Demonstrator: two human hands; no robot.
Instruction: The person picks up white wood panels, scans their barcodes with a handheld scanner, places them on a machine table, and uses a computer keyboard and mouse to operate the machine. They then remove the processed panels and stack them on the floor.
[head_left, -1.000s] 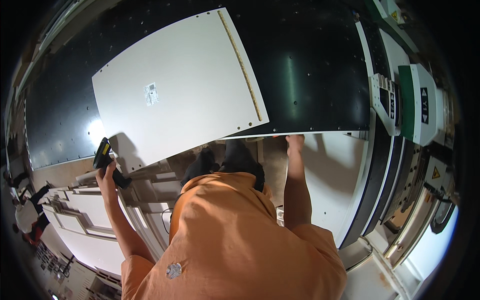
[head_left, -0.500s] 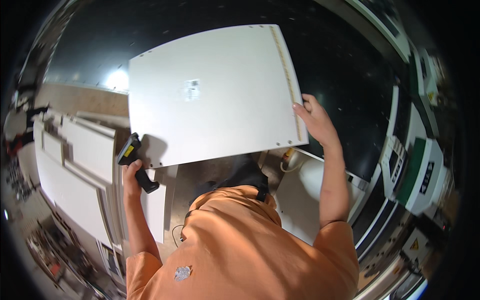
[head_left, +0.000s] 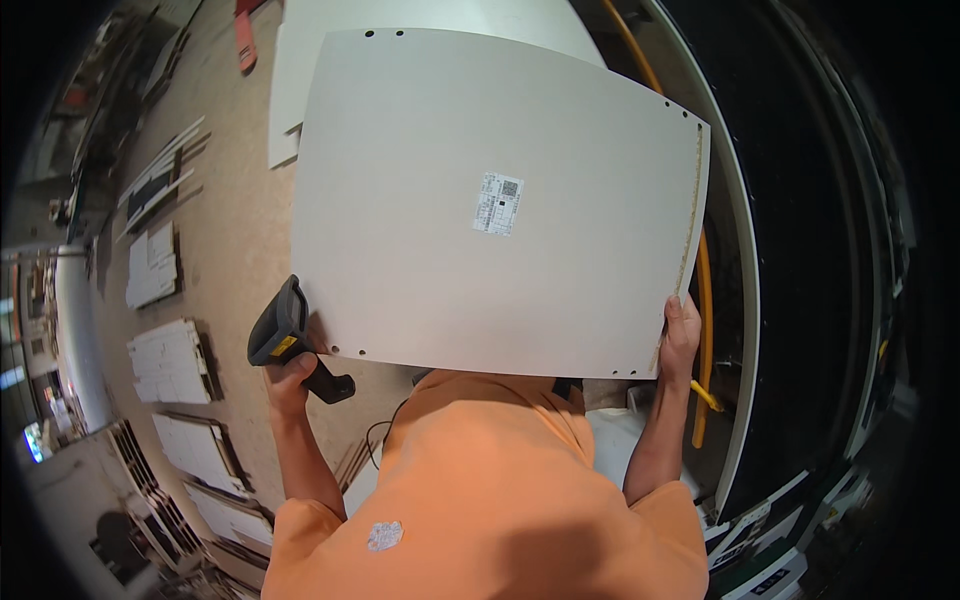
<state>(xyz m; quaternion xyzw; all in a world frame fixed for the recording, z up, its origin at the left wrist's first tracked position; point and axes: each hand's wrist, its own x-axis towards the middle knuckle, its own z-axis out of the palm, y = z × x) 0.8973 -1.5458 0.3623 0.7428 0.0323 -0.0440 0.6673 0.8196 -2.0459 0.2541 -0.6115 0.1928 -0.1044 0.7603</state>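
Observation:
A large white panel [head_left: 430, 280] is held up in front of my body, with a printed label [head_left: 498, 204] near its middle. Small drilled holes show by its corners, and a narrow groove runs along its right edge. My left hand [head_left: 288, 385] is closed around a black handheld barcode scanner [head_left: 283, 316] at the panel's near left corner; some of its fingers are hidden by the scanner and panel. At the near right edge, my right hand [head_left: 681, 338] grips the panel, thumb on the upper face and the other fingers mostly out of sight.
Stacks of white boards [head_left: 168, 362] lie on the floor at left. Beyond the held panel is another large white board [head_left: 480, 14]. On the right stands a long dark machine bed [head_left: 800, 250] with a pale edge, beside a yellow hose [head_left: 703, 340]. A red object [head_left: 245, 42] is at far left.
I have turned away from the dark work surface, carrying the panel with me; the floor stacks now show at left. Both hands keep their holds, and the right sits closer to the near corner.

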